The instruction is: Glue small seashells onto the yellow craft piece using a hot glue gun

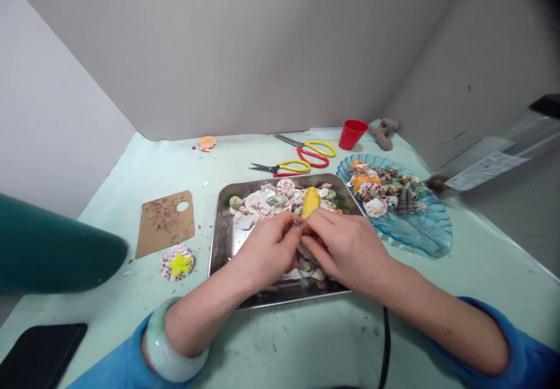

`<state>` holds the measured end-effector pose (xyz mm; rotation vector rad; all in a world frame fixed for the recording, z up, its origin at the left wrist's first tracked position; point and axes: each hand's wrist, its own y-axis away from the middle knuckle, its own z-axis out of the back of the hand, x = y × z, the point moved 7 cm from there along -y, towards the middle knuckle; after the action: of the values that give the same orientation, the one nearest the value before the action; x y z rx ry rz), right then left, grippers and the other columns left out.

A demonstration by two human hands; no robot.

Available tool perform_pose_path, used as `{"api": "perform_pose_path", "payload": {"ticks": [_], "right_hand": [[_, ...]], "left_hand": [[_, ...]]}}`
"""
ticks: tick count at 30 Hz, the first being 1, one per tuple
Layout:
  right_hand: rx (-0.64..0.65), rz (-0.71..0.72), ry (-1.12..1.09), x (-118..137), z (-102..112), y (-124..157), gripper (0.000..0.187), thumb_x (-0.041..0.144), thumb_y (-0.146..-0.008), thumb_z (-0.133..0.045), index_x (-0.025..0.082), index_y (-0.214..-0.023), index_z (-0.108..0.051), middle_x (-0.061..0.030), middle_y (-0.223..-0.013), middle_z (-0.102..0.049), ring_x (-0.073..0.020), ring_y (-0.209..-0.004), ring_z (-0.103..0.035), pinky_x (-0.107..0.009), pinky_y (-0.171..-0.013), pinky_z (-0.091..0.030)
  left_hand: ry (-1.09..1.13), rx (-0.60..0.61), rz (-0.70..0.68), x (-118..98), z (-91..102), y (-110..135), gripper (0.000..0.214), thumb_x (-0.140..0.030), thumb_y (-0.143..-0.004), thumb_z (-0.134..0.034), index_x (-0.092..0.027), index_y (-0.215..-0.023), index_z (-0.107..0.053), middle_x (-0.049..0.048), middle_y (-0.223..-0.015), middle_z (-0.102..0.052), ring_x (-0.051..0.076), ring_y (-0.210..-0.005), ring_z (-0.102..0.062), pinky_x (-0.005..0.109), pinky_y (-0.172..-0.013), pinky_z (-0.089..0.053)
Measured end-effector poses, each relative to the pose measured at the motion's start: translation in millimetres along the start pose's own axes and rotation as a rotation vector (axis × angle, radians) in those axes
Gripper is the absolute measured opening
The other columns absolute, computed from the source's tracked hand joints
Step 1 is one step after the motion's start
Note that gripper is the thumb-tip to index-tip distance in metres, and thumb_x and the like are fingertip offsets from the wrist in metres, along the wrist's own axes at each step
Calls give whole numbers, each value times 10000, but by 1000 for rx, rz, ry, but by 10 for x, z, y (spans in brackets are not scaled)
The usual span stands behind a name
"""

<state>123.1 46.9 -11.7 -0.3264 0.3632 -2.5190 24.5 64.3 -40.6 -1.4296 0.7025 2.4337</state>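
Over a metal tray of seashells, my left hand and my right hand meet with their fingertips pinched together. Whatever small thing sits between the fingers is mostly hidden; I cannot make out what it is. A yellow piece shows just beyond my right fingers, and whether they touch it I cannot tell. White and speckled shells lie in the far half of the tray. More small shells show below the hands.
Two pairs of scissors lie behind the tray. A blue scalloped dish with shells stands right, near a red cup. Left are a brown card, a shell with a yellow star and a dark green cylinder.
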Motion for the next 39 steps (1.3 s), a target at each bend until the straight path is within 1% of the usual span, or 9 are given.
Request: {"api": "perform_pose_path", "payload": {"ticks": [6, 10, 15, 20, 31, 39], "right_hand": [[15, -5, 5, -9, -13, -4, 132, 236, -878, -468, 169, -804, -554, -20, -737, -572, -155, -631, -509, -275, -577, -305], [0, 1, -1, -3, 2, -7, 134, 222, -874, -465, 165, -799, -559, -23, -730, -577, -151, -620, -508, -272, -572, -302], [18, -3, -8, 0, 7, 1, 146, 237, -886, -465, 162, -812, -566, -23, -741, -585, -151, -632, -520, -274, -580, -315], [13, 5, -1, 12, 6, 1, 164, 256, -892, -466, 163, -808, -571, -19, -730, -581, -151, -621, -519, -277, -573, -312], [-2, 17, 2, 18, 12, 4, 162, 265, -886, -486, 159, -812, -583, -19, -725, -580, -152, -614, -522, -278, -563, -309], [3, 17, 8, 17, 13, 6, 188, 268, -899, -460, 161, -799, -577, -25, -725, -584, -147, -612, -514, -268, -564, -313]], "left_hand": [[3, 8, 5, 3, -6, -10, 226, -323, -870, -375, -204, -950, -550, -36, -516, -547, 132, -510, -503, 241, -527, -384], [12, 15, -3, -4, -12, -14, 234, -336, -870, -381, -199, -966, -544, -37, -512, -542, 133, -509, -499, 241, -523, -383], [43, -7, -17, 8, 2, -4, 211, -346, -875, -370, -201, -862, -523, -36, -511, -536, 132, -518, -507, 239, -537, -395], [16, -26, -34, 4, 22, -10, 206, -338, -870, -373, -205, -801, -515, -33, -514, -548, 129, -517, -509, 232, -532, -389], [-19, -37, -51, -39, 46, 4, 204, -307, -865, -375, -207, -749, -510, -40, -502, -534, 125, -514, -500, 231, -537, -382], [31, -30, -23, -8, 28, -6, 221, -347, -871, -377, -204, -761, -504, -37, -492, -532, 126, -505, -504, 226, -522, -385]]}}
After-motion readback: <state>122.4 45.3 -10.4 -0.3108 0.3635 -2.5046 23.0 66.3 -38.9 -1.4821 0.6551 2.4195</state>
